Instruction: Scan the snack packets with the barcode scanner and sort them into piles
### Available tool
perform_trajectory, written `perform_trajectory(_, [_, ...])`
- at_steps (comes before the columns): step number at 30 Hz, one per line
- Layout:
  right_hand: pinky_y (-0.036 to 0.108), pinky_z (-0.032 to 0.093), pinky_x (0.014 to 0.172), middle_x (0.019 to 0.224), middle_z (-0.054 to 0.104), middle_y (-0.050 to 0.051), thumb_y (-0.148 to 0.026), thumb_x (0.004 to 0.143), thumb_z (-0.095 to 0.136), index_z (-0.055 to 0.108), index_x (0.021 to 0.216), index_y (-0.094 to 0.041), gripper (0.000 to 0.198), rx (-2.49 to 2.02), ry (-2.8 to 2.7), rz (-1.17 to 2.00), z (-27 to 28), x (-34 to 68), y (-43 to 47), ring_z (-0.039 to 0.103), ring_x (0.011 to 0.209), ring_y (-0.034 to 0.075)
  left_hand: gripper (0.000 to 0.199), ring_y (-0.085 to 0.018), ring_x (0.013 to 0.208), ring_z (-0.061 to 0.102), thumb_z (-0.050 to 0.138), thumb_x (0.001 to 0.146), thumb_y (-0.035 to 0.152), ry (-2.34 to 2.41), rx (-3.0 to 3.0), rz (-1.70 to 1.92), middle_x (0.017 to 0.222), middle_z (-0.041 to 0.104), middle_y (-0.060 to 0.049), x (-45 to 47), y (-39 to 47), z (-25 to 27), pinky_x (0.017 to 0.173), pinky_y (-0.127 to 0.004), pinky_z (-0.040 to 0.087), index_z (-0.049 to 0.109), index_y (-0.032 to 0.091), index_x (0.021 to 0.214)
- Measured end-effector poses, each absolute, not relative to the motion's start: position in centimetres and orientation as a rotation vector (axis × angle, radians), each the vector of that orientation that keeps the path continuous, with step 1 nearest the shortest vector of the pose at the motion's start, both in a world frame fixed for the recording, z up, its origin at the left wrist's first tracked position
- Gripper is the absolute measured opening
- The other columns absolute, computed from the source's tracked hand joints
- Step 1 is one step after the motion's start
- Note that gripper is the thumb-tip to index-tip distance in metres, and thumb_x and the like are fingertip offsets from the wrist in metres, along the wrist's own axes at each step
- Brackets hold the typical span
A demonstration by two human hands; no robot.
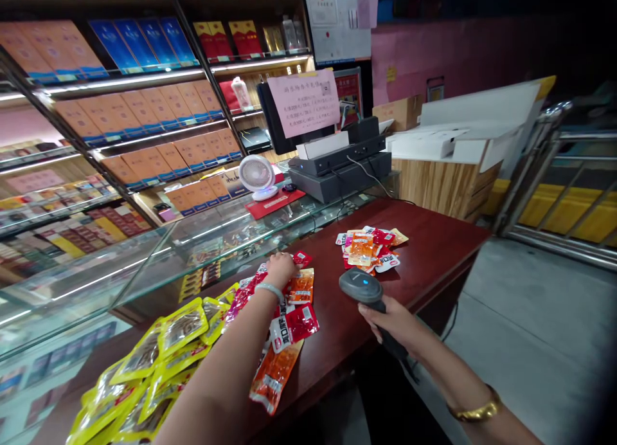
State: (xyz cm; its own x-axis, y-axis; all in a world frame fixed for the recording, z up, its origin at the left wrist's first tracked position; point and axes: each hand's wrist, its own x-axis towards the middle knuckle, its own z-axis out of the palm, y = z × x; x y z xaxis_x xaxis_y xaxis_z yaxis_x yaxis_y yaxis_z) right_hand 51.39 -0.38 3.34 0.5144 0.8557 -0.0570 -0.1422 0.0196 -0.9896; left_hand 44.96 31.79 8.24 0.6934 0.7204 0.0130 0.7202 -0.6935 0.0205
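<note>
My right hand (398,326) is wrapped round the handle of a dark grey barcode scanner (361,285), which has a small blue light on top. The scanner is held above the counter's near edge. My left hand (281,269) reaches over a spread of small snack packets, its fingers curled down at a red snack packet (302,259); the fingertips are partly hidden. Nearer me lie an orange packet (276,375) and a red-and-white packet (295,326). A separate heap of snack packets (362,247) sits beyond the scanner. Larger yellow-edged packets (183,327) are piled beside my left forearm.
The dark red counter (434,236) adjoins a glass display case (202,249). Behind stand a monitor (272,120) with a pink notice, a small white fan (258,175) and a black cash drawer (342,178). Boxed goods fill the shelves at left. A metal railing (559,188) stands right.
</note>
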Motion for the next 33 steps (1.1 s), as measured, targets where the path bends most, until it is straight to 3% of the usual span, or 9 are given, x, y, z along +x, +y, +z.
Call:
perform_trajectory(3, [0.023,0.035,0.045,0.048,0.049,-0.011,-0.068,0.076,0.073,0.049,0.080,-0.022,0.051,-1.340,-0.692,0.887,3.2,51.2,-0.3,0.043,0.040,0.008,0.062,-0.045,0.126,0.057,0.083,0.065,0.053,1.237,2.849,-0.109,0.128,0.066,-0.028,44.9,33.0,8.5,0.099,-0.048,0.046,0.072,0.014,0.111])
perform_trajectory(6, [0.022,0.035,0.045,0.048,0.049,-0.011,-0.064,0.079,0.072,0.050,0.082,-0.022,0.048,-1.332,-0.715,0.885,3.0,51.2,-0.1,0.043,0.040,0.008,0.070,-0.040,0.123,0.061,0.080,0.067,0.058,1.174,2.843,-0.127,0.128,0.069,-0.021,44.8,33.2,8.9,0.099,-0.045,0.045,0.065,0.019,0.123])
perform_trajectory(9, [0.021,0.035,0.044,0.048,0.049,-0.011,-0.061,0.081,0.072,0.051,0.083,-0.022,0.044,-1.312,-0.748,0.878,3.1,51.2,0.5,0.044,0.040,0.008,0.060,-0.031,0.119,0.065,0.076,0.076,0.052,1.015,2.875,-0.021,0.122,0.073,-0.013,44.2,32.6,9.5,0.100,-0.040,0.043,0.059,0.023,0.126])
perform_trajectory(14, [0.021,0.035,0.040,0.047,0.050,-0.011,-0.058,0.082,0.071,0.052,0.083,-0.022,0.040,-1.326,-0.742,0.911,4.5,50.6,2.0,0.044,0.037,0.009,0.043,-0.024,0.107,0.069,0.075,0.080,0.038,0.756,2.872,0.111,0.111,0.076,-0.005,43.7,30.9,10.6,0.093,-0.031,0.045,0.061,0.024,0.118])
perform_trajectory(21, [0.021,0.036,0.040,0.043,0.049,-0.011,-0.054,0.084,0.068,0.055,0.084,-0.022,0.035,-1.330,-0.775,0.775,6.7,50.9,3.0,0.044,0.036,0.010,0.042,-0.026,0.103,0.070,0.073,0.079,0.036,0.604,2.916,0.226,0.109,0.076,-0.009,44.9,30.1,11.6,0.092,-0.032,0.046,0.065,0.020,0.117])
perform_trajectory(27, [0.022,0.036,0.040,0.045,0.048,-0.011,-0.058,0.078,0.072,0.050,0.078,-0.023,0.041,-1.338,-0.720,0.782,7.4,51.2,2.1,0.043,0.037,0.009,0.038,-0.021,0.085,0.070,0.080,0.075,0.040,0.680,2.512,0.263,0.094,0.075,-0.005,46.6,29.9,9.8,0.077,-0.028,0.051,0.067,0.018,0.103])
perform_trajectory(30, [0.022,0.036,0.041,0.047,0.047,-0.011,-0.060,0.075,0.074,0.050,0.079,-0.023,0.044,-1.335,-0.679,0.809,7.1,51.0,1.5,0.042,0.037,0.009,0.049,-0.020,0.083,0.071,0.074,0.082,0.048,0.665,2.203,0.300,0.099,0.075,-0.010,48.3,28.4,8.0,0.075,-0.029,0.054,0.064,0.014,0.115])
perform_trajectory(33, [0.023,0.037,0.043,0.048,0.048,-0.011,-0.060,0.075,0.074,0.051,0.078,-0.023,0.044,-1.338,-0.658,0.830,6.7,50.9,0.7,0.043,0.039,0.009,0.057,-0.021,0.097,0.072,0.071,0.086,0.045,0.636,2.140,0.330,0.114,0.073,-0.015,49.1,27.4,7.4,0.083,-0.030,0.055,0.058,0.013,0.132])
